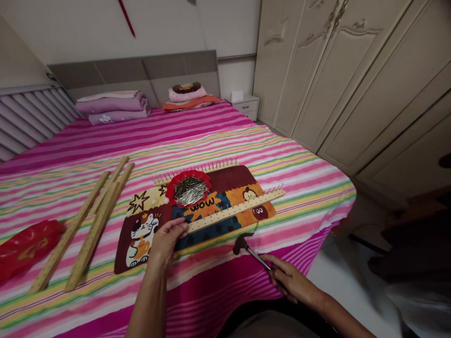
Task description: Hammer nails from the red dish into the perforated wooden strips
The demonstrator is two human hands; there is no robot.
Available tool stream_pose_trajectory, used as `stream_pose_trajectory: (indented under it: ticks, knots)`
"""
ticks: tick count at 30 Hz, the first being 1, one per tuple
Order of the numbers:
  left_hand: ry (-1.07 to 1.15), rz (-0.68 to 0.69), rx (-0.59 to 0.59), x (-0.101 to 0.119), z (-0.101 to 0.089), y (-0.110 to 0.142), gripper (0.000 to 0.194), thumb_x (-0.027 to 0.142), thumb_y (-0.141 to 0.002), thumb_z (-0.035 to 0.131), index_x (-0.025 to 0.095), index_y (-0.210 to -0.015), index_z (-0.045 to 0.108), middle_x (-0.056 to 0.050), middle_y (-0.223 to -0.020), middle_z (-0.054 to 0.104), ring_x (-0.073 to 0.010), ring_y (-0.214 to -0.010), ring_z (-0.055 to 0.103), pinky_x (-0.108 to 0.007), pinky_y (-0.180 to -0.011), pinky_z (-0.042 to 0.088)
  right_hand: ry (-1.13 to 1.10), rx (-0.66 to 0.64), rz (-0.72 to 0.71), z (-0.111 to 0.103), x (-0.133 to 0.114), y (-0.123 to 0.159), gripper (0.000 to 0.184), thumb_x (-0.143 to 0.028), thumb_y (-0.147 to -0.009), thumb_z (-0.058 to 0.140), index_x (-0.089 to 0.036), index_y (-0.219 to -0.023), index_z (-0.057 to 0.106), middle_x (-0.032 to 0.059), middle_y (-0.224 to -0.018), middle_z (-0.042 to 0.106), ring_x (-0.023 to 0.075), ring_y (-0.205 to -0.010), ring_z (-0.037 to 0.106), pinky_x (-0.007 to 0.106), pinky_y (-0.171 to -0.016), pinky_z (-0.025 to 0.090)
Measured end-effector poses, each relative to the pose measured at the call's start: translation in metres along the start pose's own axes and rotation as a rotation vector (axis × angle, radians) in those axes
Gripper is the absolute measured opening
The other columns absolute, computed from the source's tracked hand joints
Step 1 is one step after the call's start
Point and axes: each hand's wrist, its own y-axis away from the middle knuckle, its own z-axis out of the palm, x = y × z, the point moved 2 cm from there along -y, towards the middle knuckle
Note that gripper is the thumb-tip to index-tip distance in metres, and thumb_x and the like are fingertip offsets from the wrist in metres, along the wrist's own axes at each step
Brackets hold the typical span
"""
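A patterned mat [141,230] with a cat picture lies on the striped bed. Across it lies a pale wooden strip [234,210] with a row of holes and nails standing at its right end. My left hand [167,239] rests on the mat, its fingers closed round the strip's left end. A red dish [172,185] piled with metal nails sits just behind the strip. My right hand [291,279] grips the handle of a small hammer [246,246], whose dark head lies near the bed's front edge. A second strip with nails [197,170] lies along the mat's far side.
Several spare wooden strips [91,225] lie on the bed at the left, beside a red plastic bag [24,246]. Folded bedding [112,105] and a plush toy [186,88] sit by the headboard. Cream wardrobes [352,80] line the right wall.
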Motion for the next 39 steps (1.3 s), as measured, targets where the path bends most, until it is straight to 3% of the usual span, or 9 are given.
stream_pose_trajectory:
  ticks: [6,12,19,25,39]
  knots:
    - [-0.175,0.134,0.059,-0.010,-0.002,-0.006,0.043,0.042,-0.045,0.077,0.014,-0.076,0.070,0.005,-0.051,0.056,-0.0040,-0.041,0.039,-0.018,-0.040,0.031,-0.002,0.000,-0.001,0.001,-0.001,-0.001,0.055,-0.038,-0.077,0.045,-0.019,-0.129,0.047,-0.0072,-0.059,0.047,0.0044,-0.035,0.033,0.013,-0.028,0.021]
    - [-0.223,0.196,0.105,-0.009,-0.001,-0.012,0.042,0.045,-0.046,0.075,0.016,-0.076,0.070,0.002,-0.061,0.063,-0.0072,-0.048,0.047,-0.021,-0.047,0.038,-0.026,-0.008,0.029,0.002,0.004,-0.004,0.058,-0.035,-0.076,0.042,-0.019,-0.131,0.044,-0.0088,-0.057,0.044,0.0036,-0.033,0.030,0.013,-0.027,0.019]
    - [-0.056,0.116,0.008,-0.014,0.018,-0.013,0.042,0.036,-0.040,0.078,0.014,-0.072,0.063,0.000,-0.057,0.063,-0.0124,-0.055,0.058,-0.020,-0.047,0.042,-0.028,0.000,0.034,0.003,0.003,-0.004,0.058,-0.036,-0.075,0.043,-0.020,-0.130,0.045,-0.0084,-0.057,0.045,0.0036,-0.033,0.030,0.012,-0.027,0.019]
    - [-0.122,0.159,0.033,-0.019,0.023,-0.014,0.037,0.036,-0.043,0.076,0.015,-0.070,0.063,0.000,-0.056,0.062,-0.0117,-0.052,0.058,-0.016,-0.039,0.030,-0.026,-0.011,0.021,0.001,0.004,-0.005,0.057,-0.036,-0.077,0.044,-0.018,-0.131,0.044,-0.0084,-0.057,0.045,0.0036,-0.034,0.031,0.012,-0.026,0.020]
    - [-0.254,0.247,0.068,-0.022,0.023,-0.014,0.027,0.038,-0.049,0.070,0.018,-0.066,0.064,0.001,-0.060,0.063,-0.0112,-0.056,0.056,-0.023,-0.057,0.043,-0.009,0.002,-0.018,0.002,0.002,-0.002,0.053,-0.039,-0.079,0.045,-0.020,-0.129,0.047,-0.0085,-0.056,0.044,0.0047,-0.033,0.030,0.014,-0.028,0.020]
